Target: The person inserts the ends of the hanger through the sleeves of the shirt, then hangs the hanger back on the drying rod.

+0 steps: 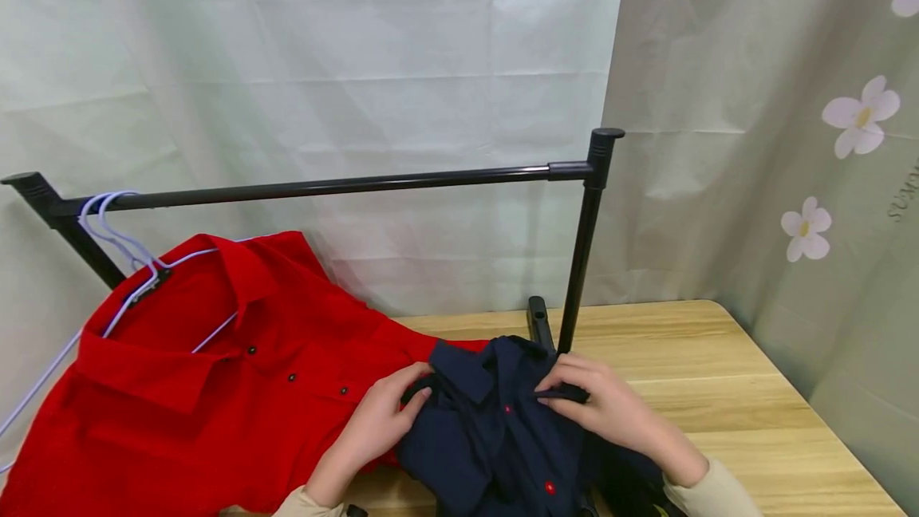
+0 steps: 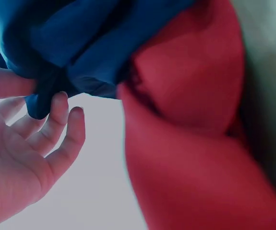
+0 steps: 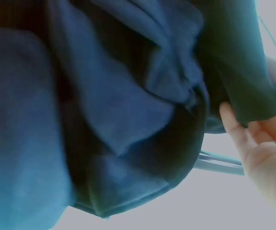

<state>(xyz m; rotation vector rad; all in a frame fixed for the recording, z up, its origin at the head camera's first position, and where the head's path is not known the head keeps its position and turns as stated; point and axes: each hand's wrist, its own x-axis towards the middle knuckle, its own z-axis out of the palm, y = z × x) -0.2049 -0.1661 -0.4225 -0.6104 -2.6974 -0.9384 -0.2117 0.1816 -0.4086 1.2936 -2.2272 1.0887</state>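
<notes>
Left hand (image 1: 382, 415) and right hand (image 1: 609, 404) — thumbs and fingers nearly closed, pinching a navy shirt (image 1: 520, 441), red shirt (image 1: 280, 421) alongside, tabletop (image 1: 747, 405) below

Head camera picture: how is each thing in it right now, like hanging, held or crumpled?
Red shirt: on a hanger, collar spread open
Lilac hanger hooks: over the rack's bar
Black rack: standing
Navy shirt: rumpled, held; can't tell if fully buttoned
Left hand: pinching the navy shirt
Right hand: pinching the navy shirt
Wooden table: partly covered by clothes
</notes>
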